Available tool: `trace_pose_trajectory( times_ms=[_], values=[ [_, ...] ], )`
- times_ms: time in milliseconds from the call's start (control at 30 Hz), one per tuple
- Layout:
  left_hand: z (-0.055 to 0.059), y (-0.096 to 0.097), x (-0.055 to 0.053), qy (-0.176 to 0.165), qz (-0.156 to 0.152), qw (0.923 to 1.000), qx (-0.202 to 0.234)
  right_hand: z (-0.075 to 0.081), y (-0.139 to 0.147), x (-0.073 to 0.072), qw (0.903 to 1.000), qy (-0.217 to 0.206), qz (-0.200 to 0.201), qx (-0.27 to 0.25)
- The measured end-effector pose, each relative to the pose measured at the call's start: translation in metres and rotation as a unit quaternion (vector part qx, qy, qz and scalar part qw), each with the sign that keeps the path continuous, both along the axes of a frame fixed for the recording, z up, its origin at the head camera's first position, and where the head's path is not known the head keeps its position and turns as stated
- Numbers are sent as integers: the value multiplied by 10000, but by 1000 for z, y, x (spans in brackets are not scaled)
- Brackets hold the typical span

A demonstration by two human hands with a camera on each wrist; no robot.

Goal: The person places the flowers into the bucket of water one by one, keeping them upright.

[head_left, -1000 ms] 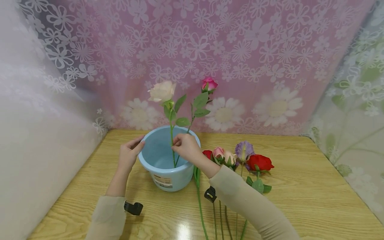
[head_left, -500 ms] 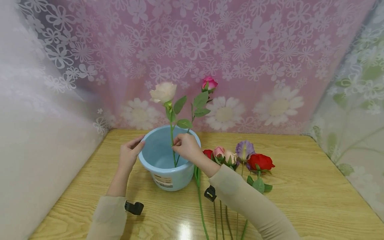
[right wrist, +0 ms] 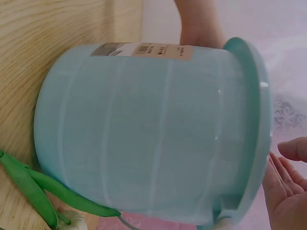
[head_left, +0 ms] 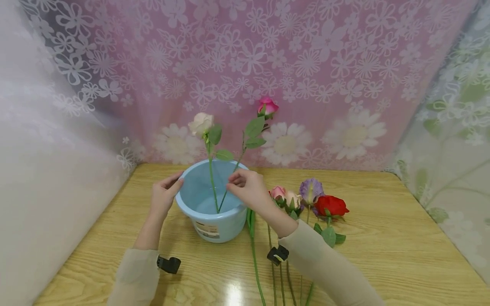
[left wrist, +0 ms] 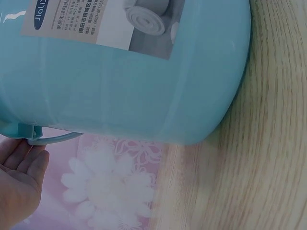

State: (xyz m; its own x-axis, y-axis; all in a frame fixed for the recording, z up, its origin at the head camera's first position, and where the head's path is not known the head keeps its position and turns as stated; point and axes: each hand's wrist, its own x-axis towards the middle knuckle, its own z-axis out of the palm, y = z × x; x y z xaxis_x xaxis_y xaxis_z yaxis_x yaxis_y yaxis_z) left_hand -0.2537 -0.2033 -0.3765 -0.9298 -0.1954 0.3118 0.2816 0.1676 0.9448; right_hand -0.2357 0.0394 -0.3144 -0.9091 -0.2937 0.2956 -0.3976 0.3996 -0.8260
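Observation:
A light blue plastic bucket (head_left: pixel 223 229) with a paper label stands upright on the table. My left hand (head_left: pixel 163 197) grips its left rim, thumb on top, fingers outside beside the handle mount in the left wrist view. Two artificial roses lean inside: a white rose (head_left: pixel 200 124) tilted left and a bright pink rose (head_left: pixel 267 107) tilted right, stem ends low in the bucket. Over the right rim hovers my right hand (head_left: pixel 250 189), fingertips overlapping the pink rose's stem in the head view. Thumb and fingers (right wrist: pixel 283 179) stand apart in the right wrist view, holding nothing.
On the wooden table (head_left: pixel 383 246) right of the bucket lie a red rose (head_left: pixel 331 205), a purple iris (head_left: pixel 311 190), a pale pink rose (head_left: pixel 278 193) and a cream rose (head_left: pixel 293 199). Green leaves (right wrist: pixel 36 191) lie against the bucket's side. A floral curtain (head_left: pixel 291 63) hangs behind.
My right hand has let go of the white rose's stem and moved right. The white rose has tipped left and sunk slightly. My left hand stays at the rim.

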Motion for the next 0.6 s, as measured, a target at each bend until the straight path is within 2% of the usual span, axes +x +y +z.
trace_pose_trajectory(
  times_ms=[267,400,600],
  values=[
    [2,0,0,-33,-45,10000,67,6,29,22,9998,55,-1,-202],
    [1,-1,-1,-58,-2,10000,38,5,44,27,9995,276,-83,-133],
    [0,-1,0,-143,3,9999,-28,0,61,34,9992,333,-198,-39]
  ],
)
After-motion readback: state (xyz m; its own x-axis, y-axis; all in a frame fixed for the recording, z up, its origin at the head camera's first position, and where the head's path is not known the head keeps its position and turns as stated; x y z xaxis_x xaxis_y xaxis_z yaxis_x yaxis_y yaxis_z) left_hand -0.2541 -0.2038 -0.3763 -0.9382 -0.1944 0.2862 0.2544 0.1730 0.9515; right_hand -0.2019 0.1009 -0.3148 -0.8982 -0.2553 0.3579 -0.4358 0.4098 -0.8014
